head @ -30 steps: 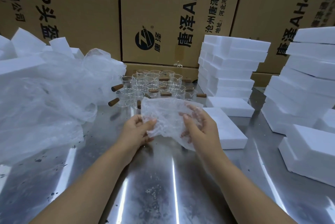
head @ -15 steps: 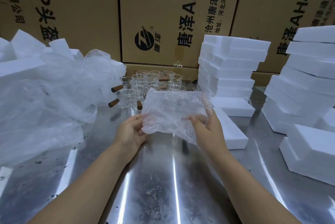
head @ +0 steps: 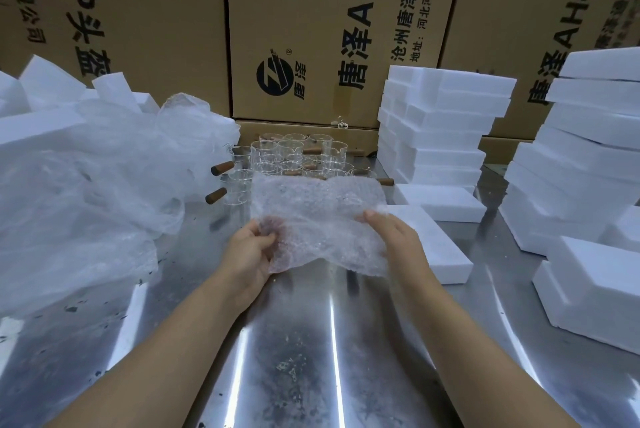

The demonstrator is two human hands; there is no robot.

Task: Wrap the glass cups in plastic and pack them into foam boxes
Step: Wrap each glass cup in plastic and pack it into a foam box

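A scuffed steel table (head: 311,358) reflected the lights. Above it the left hand (head: 247,254) and right hand (head: 398,237) each pinched an edge of a bubble-wrap sheet (head: 318,220) spread between them, hiding the nearer glass cups (head: 298,154). Behind stood foam boxes (head: 440,130), then cardboard cartons (head: 329,29).

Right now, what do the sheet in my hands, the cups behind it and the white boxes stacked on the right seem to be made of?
The sheet looks like clear plastic bubble wrap: translucent, dimpled, crinkled. The cups look like clear glass, see-through with bright rims; their handles seem brown wood. The boxes look like white matte foam, probably polystyrene.
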